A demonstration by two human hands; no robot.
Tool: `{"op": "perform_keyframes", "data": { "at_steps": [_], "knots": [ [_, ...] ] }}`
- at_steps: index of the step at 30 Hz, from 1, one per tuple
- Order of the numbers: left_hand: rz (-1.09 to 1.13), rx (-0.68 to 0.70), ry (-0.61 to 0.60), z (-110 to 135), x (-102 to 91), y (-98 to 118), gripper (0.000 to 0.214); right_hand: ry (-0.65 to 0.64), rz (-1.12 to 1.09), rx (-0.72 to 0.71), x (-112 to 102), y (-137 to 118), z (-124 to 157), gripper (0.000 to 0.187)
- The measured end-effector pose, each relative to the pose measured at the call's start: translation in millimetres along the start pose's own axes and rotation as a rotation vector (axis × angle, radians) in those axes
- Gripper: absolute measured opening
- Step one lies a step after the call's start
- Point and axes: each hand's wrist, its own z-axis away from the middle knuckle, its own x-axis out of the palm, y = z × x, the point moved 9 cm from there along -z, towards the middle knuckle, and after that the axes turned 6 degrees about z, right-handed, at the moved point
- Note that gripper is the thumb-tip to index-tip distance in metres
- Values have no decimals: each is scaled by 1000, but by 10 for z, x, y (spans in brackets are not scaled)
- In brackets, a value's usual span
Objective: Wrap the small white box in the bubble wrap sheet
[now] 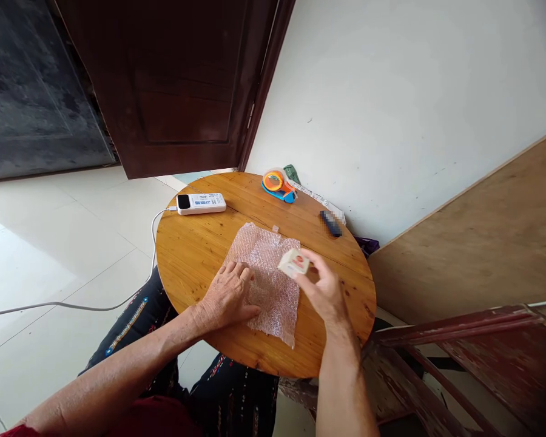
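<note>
A sheet of bubble wrap point(273, 285) lies spread over the front middle of the round wooden table. My left hand point(230, 294) rests on its left side, palm down, with the fingers loosely bent and the thumb apart. Above the sheet's right part, my right hand point(321, 282) grips a small white box point(294, 262) between thumb and fingers. Red print marks one face of this box, too blurred to read. The box is tilted and seems to be held just over the wrap; whether it touches I cannot tell.
A tape dispenser point(278, 184) sits at the table's back edge, near a dark blurred-out object point(330, 223). At the back left lies a white power bank-like device point(201, 203) with a cable point(118, 303) running off the table. A wall borders the right, beside a wooden chair point(477, 358).
</note>
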Motion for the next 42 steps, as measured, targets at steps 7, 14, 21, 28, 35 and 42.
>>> {"op": "perform_keyframes", "data": {
  "at_steps": [7,14,21,28,35,42],
  "knots": [
    [-46,-25,-88,-12,9,20,54,135,213,253,-526,980,157,63],
    [-56,24,-88,-40,40,29,58,481,311,10,-704,504,374,46],
    [-118,56,-141,-284,-24,-80,58,75,280,-307,31,-385,381,32],
    [-150,72,-132,-290,-52,-114,49,-85,519,-271,519,-252,445,34],
    [-46,220,-130,-28,70,327,40,-77,450,-265,462,-248,472,33],
    [-13,258,-101,65,206,355,35,312,352,-235,-116,-156,433,26]
  ]
}}
